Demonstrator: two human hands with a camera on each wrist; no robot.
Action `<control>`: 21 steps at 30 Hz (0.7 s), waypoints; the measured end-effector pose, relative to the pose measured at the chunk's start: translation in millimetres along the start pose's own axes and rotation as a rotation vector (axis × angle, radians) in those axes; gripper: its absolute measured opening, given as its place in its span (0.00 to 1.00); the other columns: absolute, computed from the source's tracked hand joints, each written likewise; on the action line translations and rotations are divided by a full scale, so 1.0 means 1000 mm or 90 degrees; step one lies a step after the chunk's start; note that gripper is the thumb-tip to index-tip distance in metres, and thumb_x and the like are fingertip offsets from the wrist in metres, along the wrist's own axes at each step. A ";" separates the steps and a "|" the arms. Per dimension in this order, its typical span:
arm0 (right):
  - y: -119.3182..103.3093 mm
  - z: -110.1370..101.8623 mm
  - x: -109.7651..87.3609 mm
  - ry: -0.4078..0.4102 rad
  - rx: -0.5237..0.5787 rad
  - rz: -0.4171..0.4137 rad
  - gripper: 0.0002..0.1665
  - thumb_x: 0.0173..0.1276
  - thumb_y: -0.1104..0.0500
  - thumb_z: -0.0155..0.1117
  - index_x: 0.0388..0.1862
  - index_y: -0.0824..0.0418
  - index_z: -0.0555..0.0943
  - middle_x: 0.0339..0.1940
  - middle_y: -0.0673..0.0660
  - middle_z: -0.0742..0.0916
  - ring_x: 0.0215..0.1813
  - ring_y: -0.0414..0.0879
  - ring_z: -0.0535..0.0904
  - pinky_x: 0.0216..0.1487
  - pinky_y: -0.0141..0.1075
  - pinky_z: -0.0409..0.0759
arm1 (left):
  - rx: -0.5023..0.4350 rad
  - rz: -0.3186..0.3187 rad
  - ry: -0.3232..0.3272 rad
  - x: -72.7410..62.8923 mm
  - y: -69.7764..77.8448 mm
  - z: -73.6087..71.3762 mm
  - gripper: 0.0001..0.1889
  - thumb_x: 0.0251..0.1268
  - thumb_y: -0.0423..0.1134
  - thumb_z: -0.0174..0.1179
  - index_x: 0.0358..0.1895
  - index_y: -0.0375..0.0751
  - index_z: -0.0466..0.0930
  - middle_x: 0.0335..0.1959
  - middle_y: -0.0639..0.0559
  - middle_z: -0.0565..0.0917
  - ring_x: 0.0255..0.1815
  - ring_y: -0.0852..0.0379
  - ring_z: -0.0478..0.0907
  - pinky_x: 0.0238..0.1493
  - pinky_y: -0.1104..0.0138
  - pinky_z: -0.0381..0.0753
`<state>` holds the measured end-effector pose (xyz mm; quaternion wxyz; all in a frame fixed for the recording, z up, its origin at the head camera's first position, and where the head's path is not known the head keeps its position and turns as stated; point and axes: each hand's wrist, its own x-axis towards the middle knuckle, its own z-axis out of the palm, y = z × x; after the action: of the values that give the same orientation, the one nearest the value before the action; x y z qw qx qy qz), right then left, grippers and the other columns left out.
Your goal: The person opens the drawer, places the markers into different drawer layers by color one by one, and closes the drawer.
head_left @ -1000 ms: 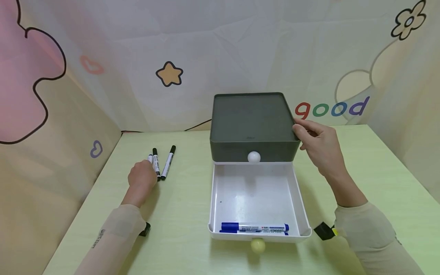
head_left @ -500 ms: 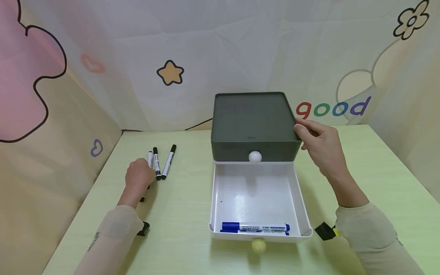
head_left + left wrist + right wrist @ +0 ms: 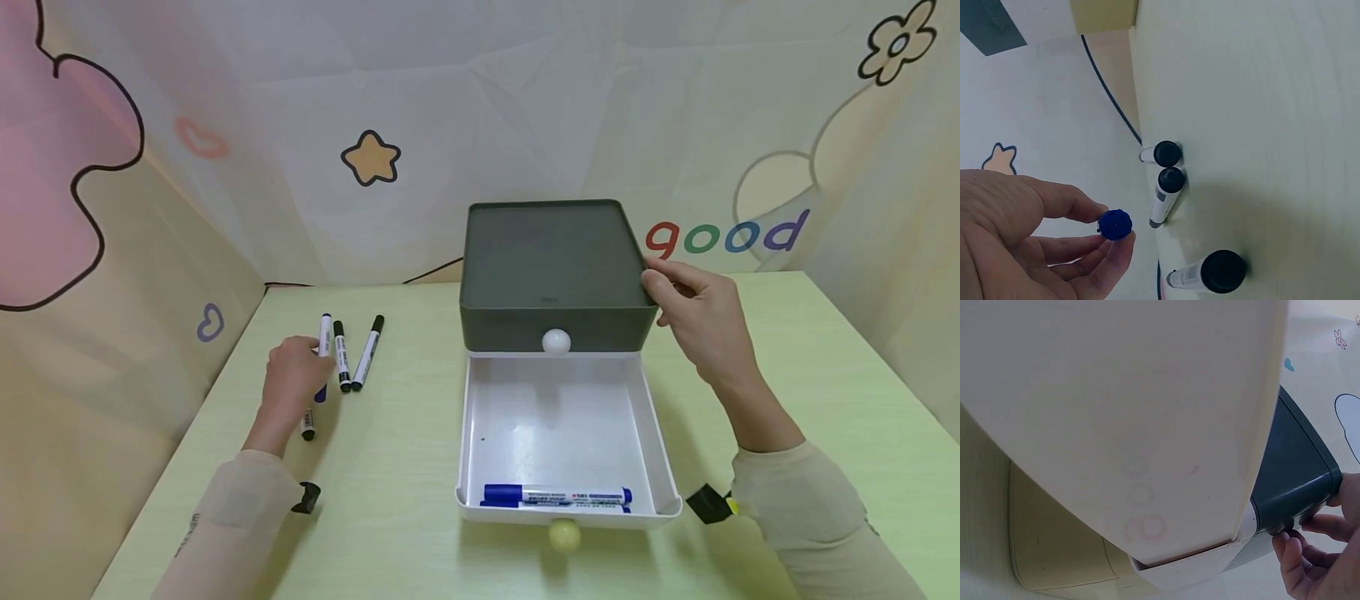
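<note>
In the head view my left hand (image 3: 292,375) pinches a blue-capped marker (image 3: 325,337) between thumb and fingers. The left wrist view shows its blue cap (image 3: 1114,224) end-on, with the fingertips around it. Close by on the table lie black-capped markers: one (image 3: 342,357) beside the held one, another (image 3: 367,354) slanting to its right, and a third (image 3: 308,425) near my wrist. At the dark green top of the drawer box (image 3: 551,258), my right hand (image 3: 701,321) holds the right edge with curled fingers. Below, the white drawer (image 3: 555,417) is pulled out, with blue markers (image 3: 555,495) along its front.
A white knob (image 3: 556,342) sits on the green top drawer and a yellow knob (image 3: 565,536) on the pulled-out one. Beneath it, the right wrist view shows a beige lower part (image 3: 1054,537). A printed cloth (image 3: 525,125) stands behind the table (image 3: 397,475).
My left hand has drawn back a little to the left and lifted the blue-capped marker, baring the black-capped one near my wrist. The right hand keeps its place on the box.
</note>
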<state>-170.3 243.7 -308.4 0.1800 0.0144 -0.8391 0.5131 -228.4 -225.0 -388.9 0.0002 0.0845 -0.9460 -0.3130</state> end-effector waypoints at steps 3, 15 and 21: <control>0.000 0.000 0.000 0.000 -0.003 0.002 0.23 0.79 0.53 0.59 0.68 0.60 0.81 0.41 0.37 0.84 0.29 0.40 0.76 0.29 0.26 0.76 | -0.014 0.000 -0.011 -0.002 0.003 -0.005 0.25 0.69 0.32 0.54 0.67 0.22 0.74 0.53 0.27 0.83 0.28 0.49 0.83 0.25 0.63 0.80; -0.001 0.001 0.000 0.003 0.005 -0.002 0.23 0.79 0.54 0.60 0.68 0.61 0.81 0.41 0.40 0.84 0.31 0.41 0.76 0.30 0.25 0.76 | -0.039 -0.020 -0.034 -0.009 0.014 -0.018 0.28 0.70 0.33 0.54 0.71 0.25 0.70 0.57 0.30 0.82 0.37 0.47 0.83 0.31 0.63 0.80; -0.001 0.001 -0.001 0.001 0.002 0.002 0.24 0.80 0.53 0.59 0.69 0.61 0.80 0.43 0.42 0.83 0.32 0.43 0.76 0.30 0.25 0.76 | -0.047 -0.012 -0.036 -0.013 0.021 -0.023 0.28 0.70 0.33 0.54 0.71 0.25 0.70 0.56 0.30 0.81 0.36 0.49 0.79 0.30 0.66 0.78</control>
<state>-169.6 242.7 -308.1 0.1801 0.0132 -0.8383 0.5145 -217.7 -220.4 -357.3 -0.0262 0.0844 -0.9326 -0.3499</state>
